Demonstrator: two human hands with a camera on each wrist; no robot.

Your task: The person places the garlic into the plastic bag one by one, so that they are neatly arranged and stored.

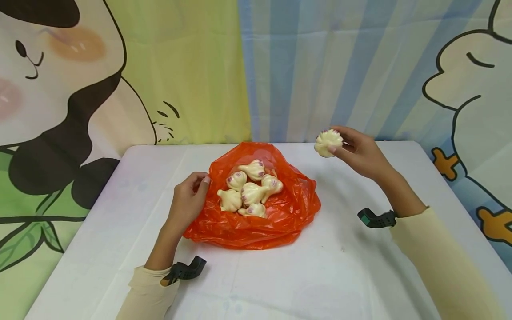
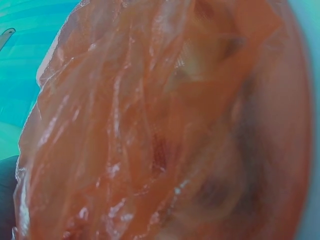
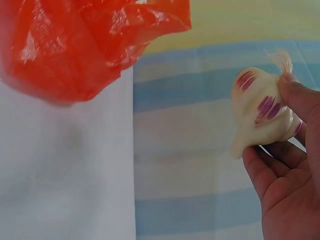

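Observation:
My right hand (image 1: 362,153) holds a garlic bulb (image 1: 328,143) between thumb and fingers, raised above the far right of the table. In the right wrist view the bulb (image 3: 265,110) shows purple streaks and a tuft of pale root fibres near the thumb. At the middle of the table lies a red plastic bag (image 1: 256,233), its mouth spread wide. Several cream garlic bulbs (image 1: 253,194) with purple marks are piled inside it. My left hand (image 1: 188,200) pinches the bag's left rim. The crumpled translucent plastic (image 2: 125,125) fills most of the left wrist view.
A white cloth covers the table (image 1: 320,275). Behind its far edge hangs a curtain (image 1: 312,66) with stripes and cartoon animals. Each wrist wears a small black camera mount (image 1: 376,218), close above the tabletop on the left side.

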